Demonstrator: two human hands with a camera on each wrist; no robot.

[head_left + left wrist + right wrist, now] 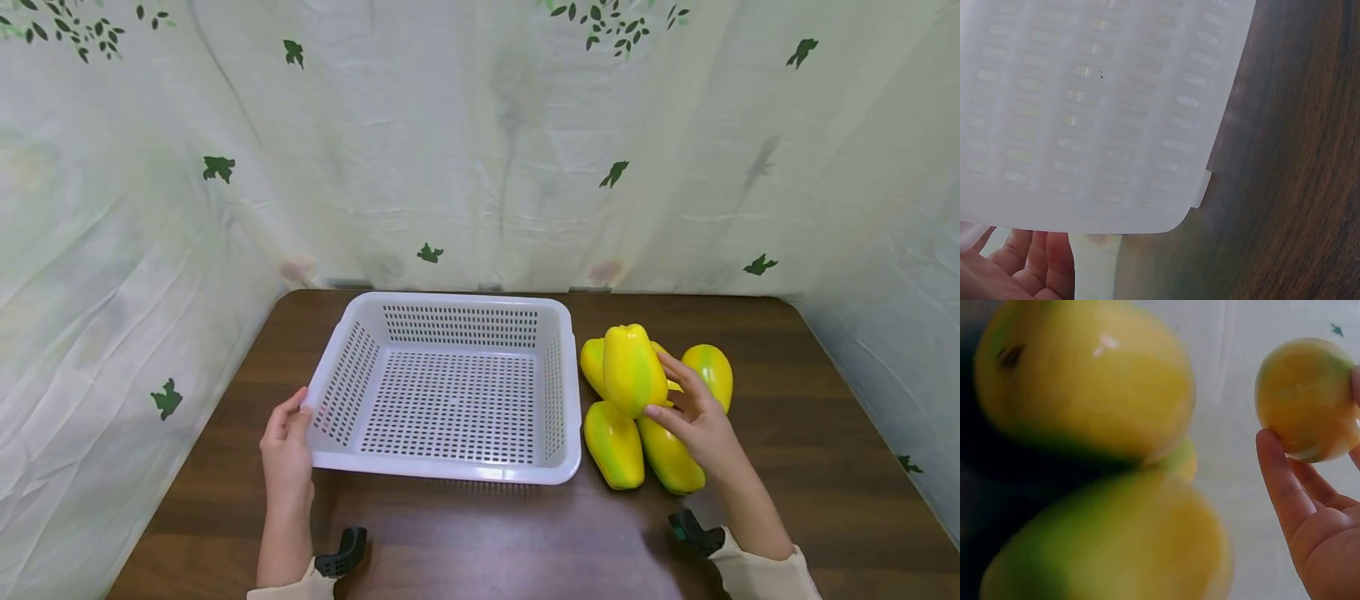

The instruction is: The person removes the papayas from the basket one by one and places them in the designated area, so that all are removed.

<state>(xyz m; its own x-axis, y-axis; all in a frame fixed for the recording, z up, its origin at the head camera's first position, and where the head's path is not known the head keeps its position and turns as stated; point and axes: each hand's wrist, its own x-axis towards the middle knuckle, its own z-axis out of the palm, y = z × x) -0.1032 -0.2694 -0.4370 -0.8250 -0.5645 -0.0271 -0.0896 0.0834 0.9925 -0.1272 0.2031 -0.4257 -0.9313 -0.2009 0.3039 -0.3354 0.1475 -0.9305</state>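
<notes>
My left hand [287,446] grips the left rim of a white plastic basket [442,470] with slotted walls and floor. In the left wrist view, the basket's slotted side [1116,215] fills much of the picture, with the fingers [1030,265] at its edge. My right hand [701,429] holds a yellow-green papaya [633,371] between thumb and fingers, above a group of similar papayas [613,446]. Seen from the right wrist, the held papaya [1304,400] sits in the fingertips, while two others [1104,381] loom close and blurred.
The papaya group lies right of the basket, one papaya [708,373] at its far right. Everything stands on a dark brown wooden table [525,533]. A pale cloth [480,167] with green leaf and bird prints hangs behind and at both sides.
</notes>
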